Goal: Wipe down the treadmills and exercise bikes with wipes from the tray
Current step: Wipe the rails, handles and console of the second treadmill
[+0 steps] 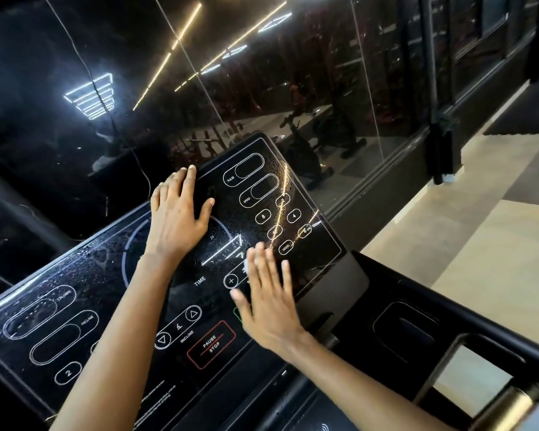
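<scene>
Head view. Storage: an oval recessed pocket [405, 332] is moulded into the matt black treadmill frame [383, 284], right of the glossy black treadmill console panel [106, 275]; its contents cannot be made out. Markings read on the droplet-covered panel: PULSE, SPEED, TIME, INCLINE, PAUSE STOP. The left hand [178, 219] is laid flat, fingers straight, on the panel's upper area. The right hand [268, 306] is held flat with fingers extended at lower right; a small white scrap [246, 265], possibly a wipe, shows at its fingertips. A dark glass wall [324, 73] is seen beyond, with an exercise bike [296, 141] visible in it.
</scene>
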The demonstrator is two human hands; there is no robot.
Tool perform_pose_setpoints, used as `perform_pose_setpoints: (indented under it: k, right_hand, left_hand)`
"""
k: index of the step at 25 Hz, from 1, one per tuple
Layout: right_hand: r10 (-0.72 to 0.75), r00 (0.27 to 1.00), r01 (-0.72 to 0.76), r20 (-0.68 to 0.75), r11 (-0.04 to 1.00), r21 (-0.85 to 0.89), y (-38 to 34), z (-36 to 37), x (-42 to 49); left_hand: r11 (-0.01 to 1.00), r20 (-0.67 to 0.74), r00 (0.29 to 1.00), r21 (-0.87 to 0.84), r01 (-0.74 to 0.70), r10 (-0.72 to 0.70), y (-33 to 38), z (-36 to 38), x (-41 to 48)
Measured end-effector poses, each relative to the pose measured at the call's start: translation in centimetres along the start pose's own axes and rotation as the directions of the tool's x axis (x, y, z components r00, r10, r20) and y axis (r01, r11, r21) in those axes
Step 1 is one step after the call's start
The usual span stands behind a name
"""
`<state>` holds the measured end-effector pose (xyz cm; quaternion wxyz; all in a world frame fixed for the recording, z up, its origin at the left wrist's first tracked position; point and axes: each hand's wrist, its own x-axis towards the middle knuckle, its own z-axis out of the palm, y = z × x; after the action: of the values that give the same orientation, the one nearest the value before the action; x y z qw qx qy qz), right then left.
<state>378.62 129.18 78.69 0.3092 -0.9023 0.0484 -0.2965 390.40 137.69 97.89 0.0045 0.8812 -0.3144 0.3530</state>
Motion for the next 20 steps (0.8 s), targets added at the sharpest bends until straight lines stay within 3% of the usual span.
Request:
perform_pose_setpoints:
  k: [3, 8, 10, 14, 20]
  right_hand:
    - [-0.031, 0.999, 0.03, -0.031, 0.999, -0.027, -0.6, 0.6, 0.3]
    - [0.301, 0.929, -0.295, -0.214, 0.954, 0.061, 3.9, -1.8, 7.0]
    - [0.294, 0.928, -0.283, -0.229, 0.956, 0.08, 4.5, -2.8, 9.1]
    - [0.136, 0.964, -0.134, -0.23, 0.991, 0.024, 3.5, -3.9, 11.6]
    - [0.351, 0.906, -0.327, -0.237, 0.935, 0.138, 6.2, -2.8, 7.9]
  left_hand:
    - [1.0, 0.007, 1.0, 0.008, -0.015, 0.015, -0.1, -0.1, -0.4]
    - [0.998, 0.019, 0.999, 0.033, -0.044, 0.044, -0.6, -0.5, -0.1]
    - [0.999, 0.017, 0.999, 0.034, -0.036, 0.036, -0.3, -0.5, 0.2]
    - [0.999, 0.002, 1.0, 0.024, -0.027, 0.027, 0.0, -0.1, 0.4]
    - [0.999, -0.028, 0.999, 0.018, -0.033, 0.034, 1.1, 0.8, -0.6]
